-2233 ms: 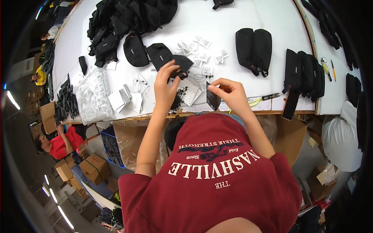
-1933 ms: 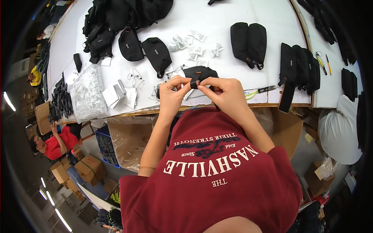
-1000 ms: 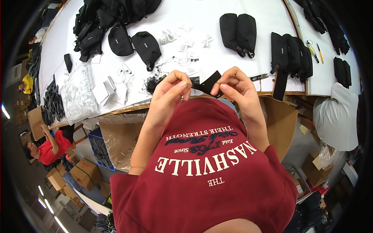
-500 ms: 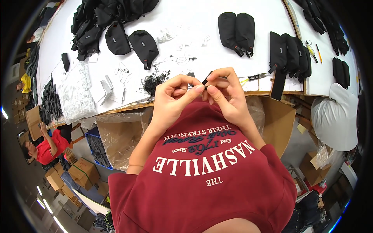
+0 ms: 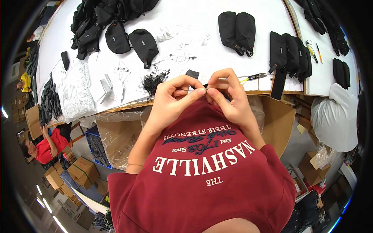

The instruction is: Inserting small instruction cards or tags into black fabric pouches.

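My left hand [image 5: 175, 97] and my right hand [image 5: 230, 99] meet in front of my chest, near the table's front edge. Thumbs and fingers of both are pinched around a small black piece [image 5: 206, 86]. Fingertips cover most of it, so its kind does not show. Just beyond the left fingers lies a flat black piece [image 5: 192, 73], partly hidden. A tangle of black tag strings [image 5: 152, 82] is on the table to the left of my hands. Two black pouches [image 5: 143, 44] lie farther back on that side.
The white table [image 5: 186, 15] also carries a black pouch heap [image 5: 87, 37], white labels [image 5: 107, 89], a clear plastic bag [image 5: 75, 97], paired pouches [image 5: 236, 33], a row of pouches [image 5: 287, 54] and snips [image 5: 255, 77]. An open carton [image 5: 278, 124] stands below. A person in red [image 5: 50, 145] is at left.
The black strip that stuck up between my fingers is now mostly hidden. My fingertips have drawn closer together, and more of the flat black piece behind them shows.
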Demonstrator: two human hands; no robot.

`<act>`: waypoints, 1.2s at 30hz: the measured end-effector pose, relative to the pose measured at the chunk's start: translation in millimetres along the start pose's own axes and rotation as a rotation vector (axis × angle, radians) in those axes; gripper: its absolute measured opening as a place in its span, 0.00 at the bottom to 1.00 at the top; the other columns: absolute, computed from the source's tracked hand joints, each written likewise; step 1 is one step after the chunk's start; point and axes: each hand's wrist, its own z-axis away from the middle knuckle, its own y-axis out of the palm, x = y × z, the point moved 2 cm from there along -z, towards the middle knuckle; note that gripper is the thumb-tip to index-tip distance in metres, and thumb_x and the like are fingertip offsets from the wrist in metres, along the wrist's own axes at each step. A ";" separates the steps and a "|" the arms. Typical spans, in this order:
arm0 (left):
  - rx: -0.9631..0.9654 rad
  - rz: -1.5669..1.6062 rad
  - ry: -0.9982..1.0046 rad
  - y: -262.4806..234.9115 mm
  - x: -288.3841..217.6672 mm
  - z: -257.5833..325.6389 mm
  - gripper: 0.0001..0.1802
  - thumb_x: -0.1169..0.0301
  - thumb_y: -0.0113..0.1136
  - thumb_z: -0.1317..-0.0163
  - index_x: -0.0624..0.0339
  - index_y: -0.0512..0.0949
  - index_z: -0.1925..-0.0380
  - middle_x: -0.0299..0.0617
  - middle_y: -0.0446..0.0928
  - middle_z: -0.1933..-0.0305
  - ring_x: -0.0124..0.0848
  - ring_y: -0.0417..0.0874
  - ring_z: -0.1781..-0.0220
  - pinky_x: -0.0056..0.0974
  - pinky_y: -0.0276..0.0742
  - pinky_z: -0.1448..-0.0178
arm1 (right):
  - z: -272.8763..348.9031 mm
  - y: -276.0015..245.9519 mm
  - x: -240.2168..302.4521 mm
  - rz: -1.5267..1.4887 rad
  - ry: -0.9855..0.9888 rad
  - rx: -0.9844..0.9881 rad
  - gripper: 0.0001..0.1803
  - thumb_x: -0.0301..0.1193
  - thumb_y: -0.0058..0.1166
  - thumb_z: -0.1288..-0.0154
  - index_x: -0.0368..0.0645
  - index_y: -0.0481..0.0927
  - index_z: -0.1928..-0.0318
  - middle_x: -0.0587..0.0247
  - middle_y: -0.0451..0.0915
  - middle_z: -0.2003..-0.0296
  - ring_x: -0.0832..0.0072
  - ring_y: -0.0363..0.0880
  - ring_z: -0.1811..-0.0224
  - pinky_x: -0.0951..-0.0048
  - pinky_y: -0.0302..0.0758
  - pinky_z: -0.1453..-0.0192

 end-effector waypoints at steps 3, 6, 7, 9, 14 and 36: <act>0.158 0.142 0.012 -2.6 5.2 -8.4 0.09 0.74 0.64 0.43 0.63 0.76 0.64 0.22 0.58 0.80 0.12 0.52 0.80 0.23 0.45 0.75 | -0.2 -2.2 3.4 0.011 0.029 0.093 0.09 0.23 0.50 0.34 0.39 0.65 0.56 0.64 0.76 0.73 0.83 0.72 0.73 0.82 0.68 0.66; 0.304 0.380 -0.007 -2.0 22.8 -17.9 0.12 0.76 0.64 0.43 0.62 0.73 0.61 0.22 0.61 0.79 0.11 0.54 0.80 0.22 0.47 0.75 | 0.4 -1.7 8.1 -0.135 0.153 0.168 0.07 0.24 0.50 0.33 0.39 0.68 0.57 0.65 0.76 0.74 0.83 0.72 0.74 0.82 0.68 0.66; 0.266 0.346 0.011 -1.2 23.5 -19.5 0.08 0.75 0.64 0.43 0.62 0.75 0.65 0.23 0.63 0.79 0.11 0.56 0.79 0.22 0.48 0.75 | -1.6 -5.8 9.6 -0.134 0.154 0.169 0.07 0.24 0.50 0.33 0.39 0.68 0.57 0.65 0.76 0.74 0.83 0.72 0.74 0.82 0.68 0.66; 0.263 0.265 -0.032 0.2 19.3 -16.0 0.07 0.74 0.64 0.43 0.62 0.75 0.67 0.24 0.65 0.79 0.11 0.57 0.79 0.22 0.49 0.75 | -10.2 -17.2 12.0 0.015 0.159 0.246 0.03 0.24 0.49 0.33 0.38 0.73 0.60 0.66 0.76 0.75 0.83 0.71 0.74 0.81 0.68 0.67; 0.562 -0.115 0.021 32.9 9.3 -7.2 0.07 0.71 0.65 0.43 0.63 0.78 0.74 0.32 0.76 0.78 0.17 0.70 0.77 0.25 0.65 0.73 | -59.6 -34.9 -30.2 0.604 0.277 0.288 0.22 0.47 0.52 0.36 0.36 0.78 0.64 0.54 0.80 0.70 0.68 0.78 0.68 0.70 0.74 0.63; 0.007 -0.854 0.858 -2.6 35.5 -0.5 0.15 0.75 0.64 0.61 0.57 0.78 0.68 0.37 0.77 0.64 0.35 0.78 0.57 0.41 0.69 0.47 | -5.3 -25.9 34.3 0.723 0.075 0.250 0.07 0.29 0.52 0.37 0.36 0.76 0.65 0.52 0.76 0.78 0.62 0.75 0.78 0.71 0.70 0.72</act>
